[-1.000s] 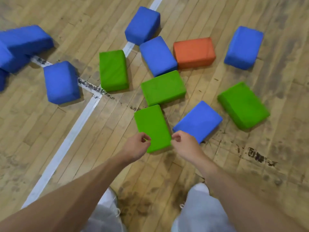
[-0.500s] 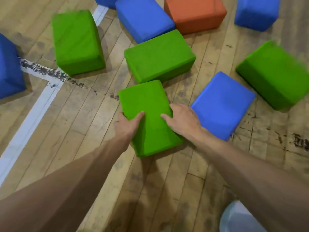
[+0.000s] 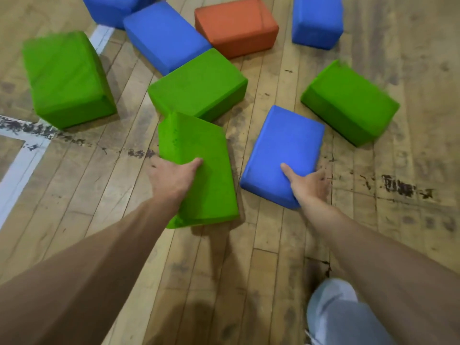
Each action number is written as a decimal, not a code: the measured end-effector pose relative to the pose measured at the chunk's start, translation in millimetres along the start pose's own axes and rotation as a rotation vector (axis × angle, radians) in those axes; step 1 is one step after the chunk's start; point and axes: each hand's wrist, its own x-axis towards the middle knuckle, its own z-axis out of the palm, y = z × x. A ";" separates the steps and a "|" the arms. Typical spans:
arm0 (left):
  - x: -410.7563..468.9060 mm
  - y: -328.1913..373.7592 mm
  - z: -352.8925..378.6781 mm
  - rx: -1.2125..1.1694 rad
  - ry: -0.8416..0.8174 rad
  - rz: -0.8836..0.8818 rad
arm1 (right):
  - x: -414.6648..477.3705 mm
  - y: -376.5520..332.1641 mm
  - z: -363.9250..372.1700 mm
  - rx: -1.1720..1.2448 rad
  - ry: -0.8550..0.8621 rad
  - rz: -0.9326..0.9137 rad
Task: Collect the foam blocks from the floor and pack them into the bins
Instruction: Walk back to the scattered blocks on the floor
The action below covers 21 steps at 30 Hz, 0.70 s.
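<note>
**Desk:** What lies around you, and what is in the way?

**Me:** A worn wooden floor (image 3: 273, 245), with a white line (image 3: 20, 165) at my left and my pale trouser leg (image 3: 336, 317) at lower right. The middle green block (image 3: 199, 83) sits right at the far end of the near green block (image 3: 206, 185). Behind it lie a far blue block (image 3: 164, 36) and the orange block (image 3: 236, 26). The right green block (image 3: 348, 103) lies beyond the near blue block (image 3: 283, 150), apart from it.

**Desk:** And your hands?

**Me:** Both arms reach forward and down. My left hand (image 3: 171, 180) grasps the near green block by its left edge, thumb on top, and the block sits tilted. My right hand (image 3: 311, 188) grasps the near blue block at its near right corner, thumb on the top face. That block lies flat on the floor.

**Desk:** The count?

**Me:** Four green, four blue, one orange: nine blocks in view, with two blue ones cut off by the top edge.
</note>
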 end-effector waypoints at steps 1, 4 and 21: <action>0.0 0.1 -0.2 -0.019 -0.008 0.005 | 2.0 3.7 2.0 0.093 -0.066 0.068; -2.9 -0.4 -2.5 -0.080 -0.044 0.018 | -3.0 5.4 9.0 0.444 -0.244 0.219; -153.8 107.7 -164.1 0.222 0.071 0.067 | -172.2 -85.4 -160.0 -0.228 -0.160 -0.193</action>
